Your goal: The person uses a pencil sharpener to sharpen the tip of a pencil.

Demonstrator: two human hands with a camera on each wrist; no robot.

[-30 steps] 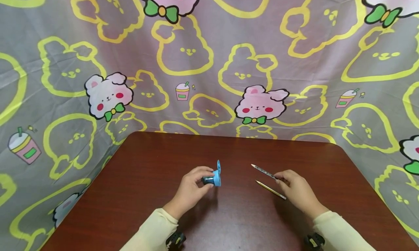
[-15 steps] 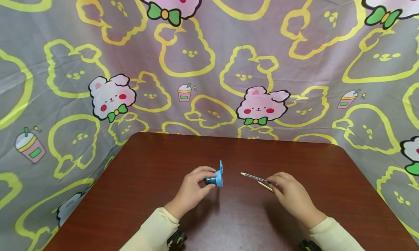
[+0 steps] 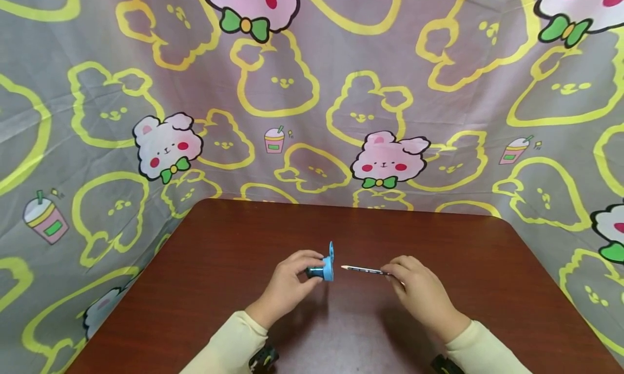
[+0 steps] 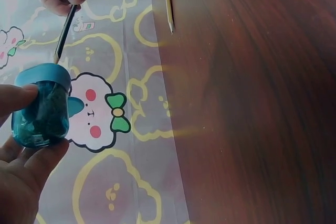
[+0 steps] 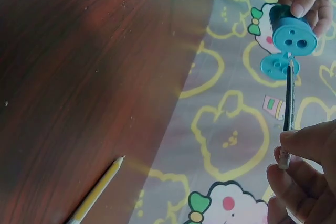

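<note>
My left hand point(image 3: 286, 281) grips a blue pencil sharpener point(image 4: 41, 114) with a see-through body, fingers and thumb around its sides. Its flip lid point(image 5: 274, 66) hangs open, and the top point(image 5: 294, 38) with several round holes faces my right hand. Between thumb and fingers, my right hand point(image 3: 420, 292) pinches a dark patterned pencil point(image 3: 364, 269) near its blunt end. The pencil's pale sharpened tip points at the sharpener; in the head view a small gap parts them.
A yellow-striped pencil point(image 5: 98, 190) lies on the brown wooden table point(image 3: 234, 238), beneath the right hand and hidden in the head view. A grey cartoon-print cloth point(image 3: 312, 124) hangs behind and beside the table.
My right hand has moved left with the dark pencil, bringing its tip close to the sharpener and covering the yellow-striped pencil in the head view. My left hand stays nearly still.
</note>
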